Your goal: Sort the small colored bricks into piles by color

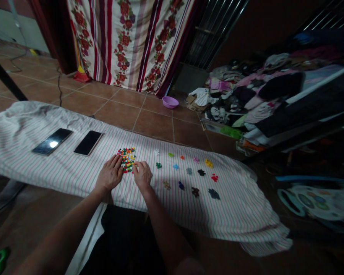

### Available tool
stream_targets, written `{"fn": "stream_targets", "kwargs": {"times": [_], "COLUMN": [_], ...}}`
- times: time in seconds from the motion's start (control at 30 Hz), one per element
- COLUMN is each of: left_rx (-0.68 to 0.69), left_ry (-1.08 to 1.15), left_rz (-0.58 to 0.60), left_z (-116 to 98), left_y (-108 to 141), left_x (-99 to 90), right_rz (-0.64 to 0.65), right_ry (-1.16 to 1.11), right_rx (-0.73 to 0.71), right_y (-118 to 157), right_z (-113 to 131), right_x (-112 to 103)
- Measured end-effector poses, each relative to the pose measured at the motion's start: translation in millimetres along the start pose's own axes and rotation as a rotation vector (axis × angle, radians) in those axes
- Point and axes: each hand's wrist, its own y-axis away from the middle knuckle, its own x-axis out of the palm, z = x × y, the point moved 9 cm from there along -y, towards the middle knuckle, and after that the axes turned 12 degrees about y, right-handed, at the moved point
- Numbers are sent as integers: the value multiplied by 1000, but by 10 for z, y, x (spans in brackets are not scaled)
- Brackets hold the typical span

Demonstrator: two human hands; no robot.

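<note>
A mixed patch of tiny coloured pieces [128, 156], in red, green, yellow, orange and white, lies spread on a striped cloth [103, 179]. My left hand [111, 172] rests flat at the patch's left edge, fingers stretched out and touching some pieces. At its right edge my right hand [142, 175] is closed, thumb and fingers drawn together; whatever they pinch is too small to make out. To the right sit separate little heaps sorted by colour, among them a yellow heap [208, 163], a red heap [215, 177], a dark green heap [158, 165] and a brown heap [195, 191].
Two phones, a left one [52, 141] and a right one [88, 143], lie on the cloth's left part. Beyond, on the tiled floor, are a purple basin [170, 102] and a red-and-yellow broom [81, 75]. Piled clothes [255, 84] fill the right background.
</note>
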Motion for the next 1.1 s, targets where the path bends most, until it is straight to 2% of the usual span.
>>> {"fn": "stream_targets", "kwargs": {"times": [0.33, 0.63, 0.97, 1.1], "left_rx": [-24, -22, -22, -20], "left_ry": [24, 39, 30, 18], "left_rz": [12, -3, 27, 38], "left_z": [32, 34, 28, 26], "left_y": [6, 6, -3, -10], "left_x": [23, 13, 32, 35], "right_rz": [-44, -20, -90, -78], "right_ry": [-169, -302, -393, -435], "right_rx": [55, 166, 202, 209], "right_y": [12, 31, 56, 32], "right_z": [-94, -245, -333, -408], "right_x": [5, 55, 0, 22]}}
